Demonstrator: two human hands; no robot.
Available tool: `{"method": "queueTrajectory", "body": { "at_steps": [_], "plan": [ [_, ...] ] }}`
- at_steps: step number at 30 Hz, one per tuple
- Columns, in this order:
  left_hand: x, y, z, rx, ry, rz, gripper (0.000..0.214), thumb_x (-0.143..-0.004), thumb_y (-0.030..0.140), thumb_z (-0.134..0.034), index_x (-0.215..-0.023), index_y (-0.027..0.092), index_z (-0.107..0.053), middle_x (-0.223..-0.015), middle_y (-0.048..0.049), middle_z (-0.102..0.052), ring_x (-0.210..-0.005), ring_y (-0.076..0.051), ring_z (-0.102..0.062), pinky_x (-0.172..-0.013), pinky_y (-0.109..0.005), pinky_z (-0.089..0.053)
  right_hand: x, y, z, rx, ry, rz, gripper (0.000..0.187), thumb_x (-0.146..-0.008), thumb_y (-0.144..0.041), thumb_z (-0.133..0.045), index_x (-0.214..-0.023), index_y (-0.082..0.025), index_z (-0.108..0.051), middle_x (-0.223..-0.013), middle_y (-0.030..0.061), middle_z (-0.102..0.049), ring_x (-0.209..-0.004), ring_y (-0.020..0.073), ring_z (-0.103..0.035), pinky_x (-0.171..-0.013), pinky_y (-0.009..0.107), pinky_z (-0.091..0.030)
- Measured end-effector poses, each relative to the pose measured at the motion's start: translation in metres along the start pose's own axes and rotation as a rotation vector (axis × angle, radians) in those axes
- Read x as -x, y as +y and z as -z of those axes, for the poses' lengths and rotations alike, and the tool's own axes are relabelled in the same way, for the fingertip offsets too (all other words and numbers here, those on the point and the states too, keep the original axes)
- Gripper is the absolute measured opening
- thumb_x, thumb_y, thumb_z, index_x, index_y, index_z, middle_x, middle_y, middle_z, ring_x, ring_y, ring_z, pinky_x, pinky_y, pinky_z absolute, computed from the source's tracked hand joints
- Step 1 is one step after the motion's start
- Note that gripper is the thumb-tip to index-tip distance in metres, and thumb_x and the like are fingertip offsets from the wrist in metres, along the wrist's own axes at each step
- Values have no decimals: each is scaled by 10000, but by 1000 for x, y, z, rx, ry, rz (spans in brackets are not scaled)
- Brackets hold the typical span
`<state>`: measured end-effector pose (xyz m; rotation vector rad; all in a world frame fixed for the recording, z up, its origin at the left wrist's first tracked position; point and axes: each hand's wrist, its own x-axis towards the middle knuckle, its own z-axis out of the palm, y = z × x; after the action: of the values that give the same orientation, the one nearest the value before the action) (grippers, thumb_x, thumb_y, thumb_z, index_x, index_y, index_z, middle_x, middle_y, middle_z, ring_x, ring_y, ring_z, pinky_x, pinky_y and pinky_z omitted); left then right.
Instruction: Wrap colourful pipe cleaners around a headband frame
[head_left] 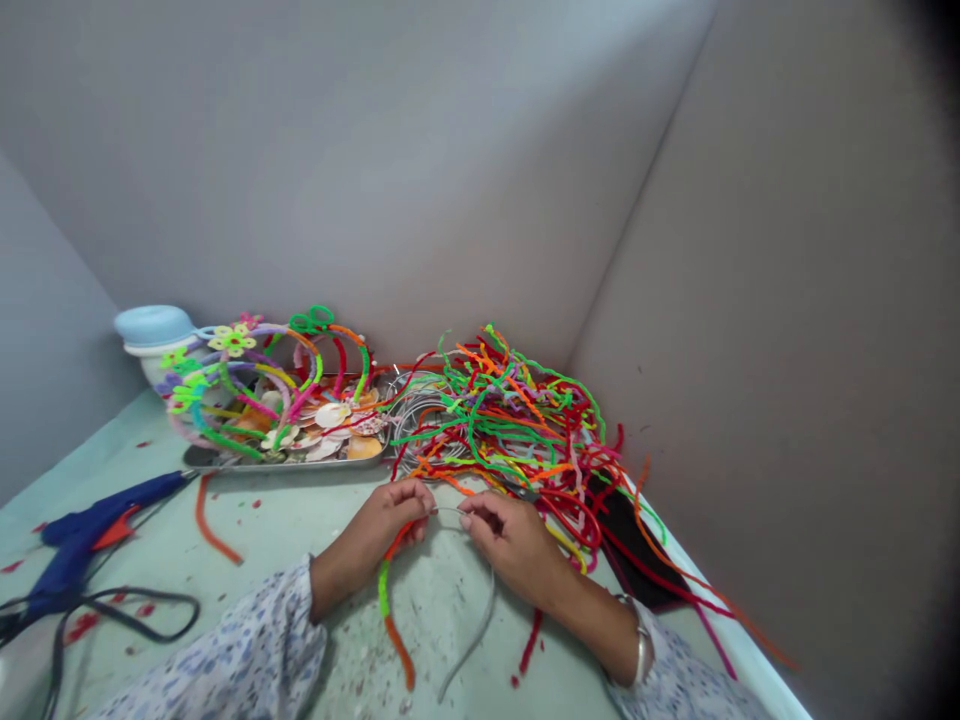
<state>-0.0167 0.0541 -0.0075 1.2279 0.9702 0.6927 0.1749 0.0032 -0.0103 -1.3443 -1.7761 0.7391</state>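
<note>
Left hand (pixel 394 517) nearly closed, thumb and finger pinching hoop (pixel 488 607) near top; right hand (pixel 511 540) pinching same hoop just across, fingers bent in; short bare bit of hoop shows between hands; hoop over bench (pixel 300 520), touching or not, cannot tell; orange and green fuzz (pixel 385 592) on its left side, bare grey on right side; fuzzy sticks (pixel 499 432) piled just past hands; tray (pixel 300 466) of shells (pixel 332 414) farther left; blue glue gun (pixel 79 548) well left of left hand.
</note>
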Motion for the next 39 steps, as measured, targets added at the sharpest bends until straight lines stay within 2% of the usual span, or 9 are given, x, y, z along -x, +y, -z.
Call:
{"method": "queueTrajectory", "body": {
  "at_steps": [4,10,18,24,27,29,31,34,39],
  "plan": [
    [-1,-1,1,23,20,1,143,-760,302,-565,-748,163,-536,-488,65,-493,-372,-52,-355,-363,-155,-218,-1,0,1,4,5,-30,164,-858,-249,-556,-935,-191,-689,-682,-5,-641,-597,126,-559,-563,225,-414],
    [0,-1,2,49,42,-17,165,-780,317,-573,-808,156,-551,-522,62,-493,-411,-46,-385,-377,-131,-247,-2,-4,5,32,-39,-66,154,-853,-274,-559,-906,-210,-689,-601,-35,-577,-518,108,-477,-487,212,-315],
    [0,-3,1,66,46,-21,258,-791,405,-599,-838,153,-576,-553,40,-536,-414,-46,-398,-378,-129,-259,-5,-11,13,47,-134,-109,184,-845,-250,-555,-965,-195,-683,-628,-30,-583,-540,110,-481,-500,210,-319],
    [-4,-8,2,61,49,-16,279,-759,414,-659,-829,156,-577,-539,49,-532,-391,-36,-374,-368,-127,-244,-15,-19,19,198,-169,14,161,-847,-230,-559,-917,-213,-703,-778,-2,-688,-668,131,-574,-595,219,-384],
    [-4,-7,2,109,53,-25,260,-773,395,-643,-834,148,-589,-553,40,-545,-422,-44,-419,-386,-123,-276,-26,-18,31,217,-120,57,205,-878,-217,-512,-951,-227,-703,-890,6,-720,-789,143,-629,-692,226,-431],
    [-4,-6,1,145,57,-18,271,-781,405,-631,-845,144,-595,-555,34,-555,-420,-48,-426,-382,-127,-283,-39,-12,44,312,-9,42,200,-876,-221,-511,-922,-229,-706,-855,3,-723,-782,147,-640,-694,229,-441],
    [-2,-4,1,181,63,-16,297,-786,429,-619,-855,141,-599,-552,27,-569,-412,-53,-432,-379,-133,-292,-54,-5,57,472,160,-11,181,-869,-254,-533,-939,-242,-700,-883,-1,-724,-799,151,-647,-708,233,-450],
    [-1,-3,0,214,75,-34,343,-800,472,-590,-861,134,-605,-546,12,-591,-407,-61,-449,-384,-142,-312,-80,8,71,559,291,-69,236,-872,-277,-528,-1047,-189,-661,-940,58,-709,-831,192,-639,-730,279,-449],
    [-1,-5,-1,226,93,-44,407,-827,514,-546,-856,116,-621,-540,-8,-611,-389,-59,-457,-388,-147,-337,-104,22,73,664,338,-101,211,-823,-320,-607,-931,-162,-694,-884,103,-689,-813,235,-625,-701,309,-425]
  ]
}}
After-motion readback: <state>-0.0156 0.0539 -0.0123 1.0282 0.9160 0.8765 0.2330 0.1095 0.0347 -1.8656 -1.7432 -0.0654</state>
